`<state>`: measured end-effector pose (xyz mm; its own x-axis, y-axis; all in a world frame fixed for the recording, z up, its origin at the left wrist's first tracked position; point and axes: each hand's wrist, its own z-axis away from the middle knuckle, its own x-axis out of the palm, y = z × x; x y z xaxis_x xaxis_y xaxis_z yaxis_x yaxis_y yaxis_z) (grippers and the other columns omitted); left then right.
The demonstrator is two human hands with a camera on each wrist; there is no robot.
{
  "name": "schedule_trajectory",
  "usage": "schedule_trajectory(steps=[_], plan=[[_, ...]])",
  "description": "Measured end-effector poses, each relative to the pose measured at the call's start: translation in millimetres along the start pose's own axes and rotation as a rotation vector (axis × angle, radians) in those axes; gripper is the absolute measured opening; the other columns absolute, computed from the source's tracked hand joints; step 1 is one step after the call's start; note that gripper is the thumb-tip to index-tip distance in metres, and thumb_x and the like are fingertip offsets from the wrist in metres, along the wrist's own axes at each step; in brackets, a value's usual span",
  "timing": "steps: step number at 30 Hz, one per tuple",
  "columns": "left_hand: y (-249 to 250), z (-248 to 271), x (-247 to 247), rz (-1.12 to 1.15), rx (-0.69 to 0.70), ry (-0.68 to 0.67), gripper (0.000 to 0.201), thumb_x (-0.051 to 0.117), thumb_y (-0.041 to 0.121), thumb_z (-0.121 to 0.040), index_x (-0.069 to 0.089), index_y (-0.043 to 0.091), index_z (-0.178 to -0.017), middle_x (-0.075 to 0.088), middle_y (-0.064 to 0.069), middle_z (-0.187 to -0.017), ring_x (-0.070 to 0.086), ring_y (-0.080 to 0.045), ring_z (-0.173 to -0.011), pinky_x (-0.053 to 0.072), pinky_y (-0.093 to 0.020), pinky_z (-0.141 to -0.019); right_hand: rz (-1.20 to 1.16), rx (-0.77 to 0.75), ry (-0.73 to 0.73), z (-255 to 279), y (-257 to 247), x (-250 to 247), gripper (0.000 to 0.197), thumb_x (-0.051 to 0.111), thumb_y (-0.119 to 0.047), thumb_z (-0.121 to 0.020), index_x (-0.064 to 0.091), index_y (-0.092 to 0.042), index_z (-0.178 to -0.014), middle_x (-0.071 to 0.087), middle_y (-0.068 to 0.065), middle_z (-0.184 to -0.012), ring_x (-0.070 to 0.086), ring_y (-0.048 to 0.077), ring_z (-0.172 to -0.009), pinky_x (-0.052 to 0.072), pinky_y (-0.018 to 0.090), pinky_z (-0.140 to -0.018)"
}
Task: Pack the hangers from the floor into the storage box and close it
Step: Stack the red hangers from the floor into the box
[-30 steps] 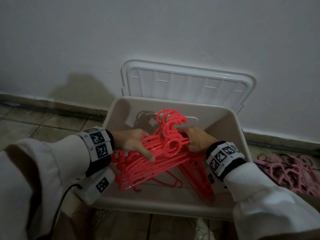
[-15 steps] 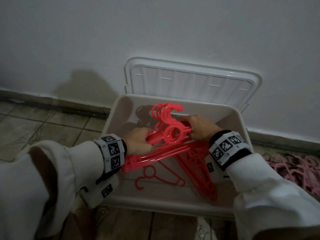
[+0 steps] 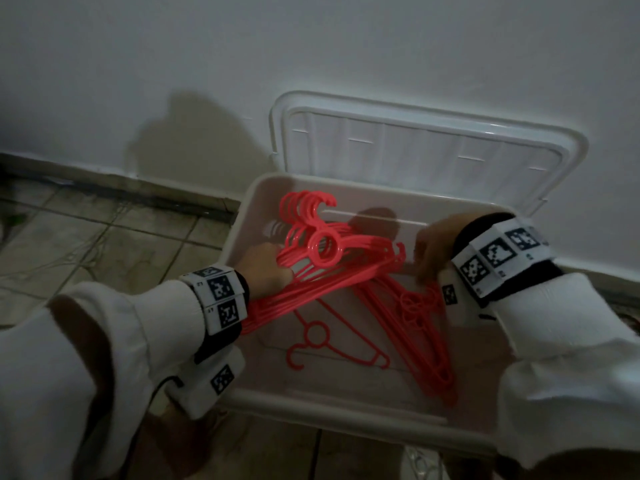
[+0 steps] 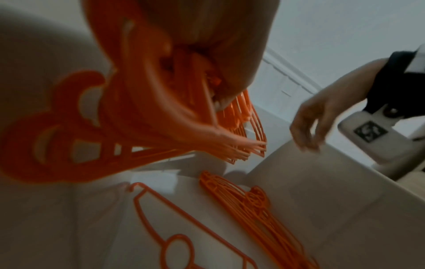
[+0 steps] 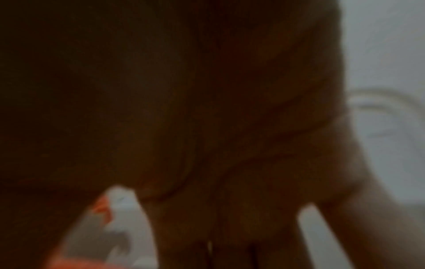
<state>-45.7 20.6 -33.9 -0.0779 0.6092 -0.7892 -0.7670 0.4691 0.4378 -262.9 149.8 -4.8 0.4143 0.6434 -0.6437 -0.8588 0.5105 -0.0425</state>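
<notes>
1. Nearest the camera, the white sleeves of both arms reach forward over the near rim of the storage box [image 3: 322, 412], which stands on the tiled floor [image 3: 114, 244] against the wall.
2. On the box bottom lies a single hanger [image 3: 332, 344] (flat, its hook pointing toward the near-left corner), and just right of it a stack of hangers [image 3: 422, 341] runs along the right side of the box, its near end close to the near wall.
3. The left hand [image 3: 266, 268] is inside the box at its left side, with fingers curled round a bundle of hangers [image 3: 332, 265]; the left wrist view shows the fingers wrapped round the bars. The bundle is tilted, held clear of the box bottom, with its hooks up toward the far-left corner and its far ends pointing right.
4. The right hand [image 3: 433, 244] hovers at the right side of the box, just beside the bundle's right ends without touching them (its fingers hang loosely bent and hold nothing in the left wrist view; the right wrist view is dark and blurred).
5. Behind the box the white lid [image 3: 415, 147] leans upright against the pale wall [image 3: 311, 46].
</notes>
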Motion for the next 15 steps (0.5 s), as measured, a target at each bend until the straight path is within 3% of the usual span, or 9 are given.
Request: schedule_trajectory(steps=[2, 5, 7, 9, 10, 12, 15], plan=[[-3, -1, 0, -0.009, -0.028, -0.018, 0.030, 0.057, 0.018, -0.086, 0.044, 0.021, -0.060, 0.047, 0.004, -0.064, 0.051, -0.019, -0.075, 0.037, -0.023, -0.068, -0.059, -0.119, -0.242, -27, -19, 23, 0.019, 0.076, -0.014, -0.071, 0.071, -0.009, -0.089, 0.063, -0.015, -0.050, 0.055, -0.004, -0.051, 0.045, 0.014, -0.057], [-6, -7, 0, -0.013, -0.006, -0.041, 0.026, 0.057, 0.027, -0.089, 0.048, 0.017, -0.067, 0.051, 0.003, -0.072, 0.054, -0.021, -0.082, 0.036, -0.021, -0.070, -0.028, -0.133, -0.362, -59, -64, 59, 0.032, 0.064, -0.013, -0.086, 0.059, 0.000, -0.115, 0.072, 0.005, -0.088, 0.059, 0.003, -0.064, 0.047, 0.018, -0.060], [-7, -8, 0, 0.011, 0.007, -0.044, 0.017, 0.058, 0.031, -0.090, 0.052, 0.019, -0.078, 0.054, 0.000, -0.083, 0.055, -0.018, -0.087, 0.035, -0.018, -0.070, 0.061, -0.167, -0.318, -80, -82, 84, 0.038, 0.059, -0.028, -0.090, 0.055, -0.006, -0.121, 0.068, 0.006, -0.106, 0.058, 0.001, -0.063, 0.049, 0.022, -0.071], [-5, -10, 0, 0.018, 0.012, -0.041, 0.008, 0.060, 0.027, -0.088, 0.055, 0.020, -0.085, 0.058, -0.004, -0.091, 0.059, -0.020, -0.094, 0.036, -0.018, -0.071, 0.239, -0.170, -0.142, -106, -83, 107, 0.043, 0.061, -0.050, -0.082, 0.055, -0.026, -0.117, 0.057, -0.003, -0.127, 0.057, 0.011, -0.094, 0.048, 0.035, -0.092], [-5, -11, 1, 0.014, 0.009, -0.043, 0.006, 0.060, 0.024, -0.086, 0.056, 0.020, -0.086, 0.059, -0.006, -0.094, 0.060, -0.023, -0.099, 0.037, -0.019, -0.073, 0.332, -0.178, -0.097, -113, -83, 114, 0.048, 0.059, -0.056, -0.079, 0.052, -0.029, -0.119, 0.052, -0.003, -0.133, 0.054, 0.019, -0.108, 0.045, 0.041, -0.098], [-6, -11, 1, 0.013, 0.001, -0.058, 0.006, 0.060, 0.021, -0.085, 0.054, 0.020, -0.084, 0.059, -0.007, -0.095, 0.059, -0.026, -0.102, 0.038, -0.021, -0.074, 0.409, -0.201, -0.064, -126, -81, 126, 0.067, 0.056, -0.055, -0.081, 0.040, -0.020, -0.136, 0.038, 0.004, -0.144, 0.037, 0.030, -0.131, 0.030, 0.049, -0.109], [-8, -15, 2, 0.014, 0.010, -0.083, 0.012, 0.060, 0.020, -0.083, 0.060, 0.012, -0.091, 0.063, -0.015, -0.104, 0.060, -0.029, -0.103, 0.039, -0.025, -0.075, 0.463, -0.220, -0.049, -114, -87, 132, 0.077, 0.058, -0.049, -0.083, 0.026, -0.014, -0.144, 0.026, 0.008, -0.151, 0.025, 0.029, -0.139, 0.020, 0.046, -0.115]])
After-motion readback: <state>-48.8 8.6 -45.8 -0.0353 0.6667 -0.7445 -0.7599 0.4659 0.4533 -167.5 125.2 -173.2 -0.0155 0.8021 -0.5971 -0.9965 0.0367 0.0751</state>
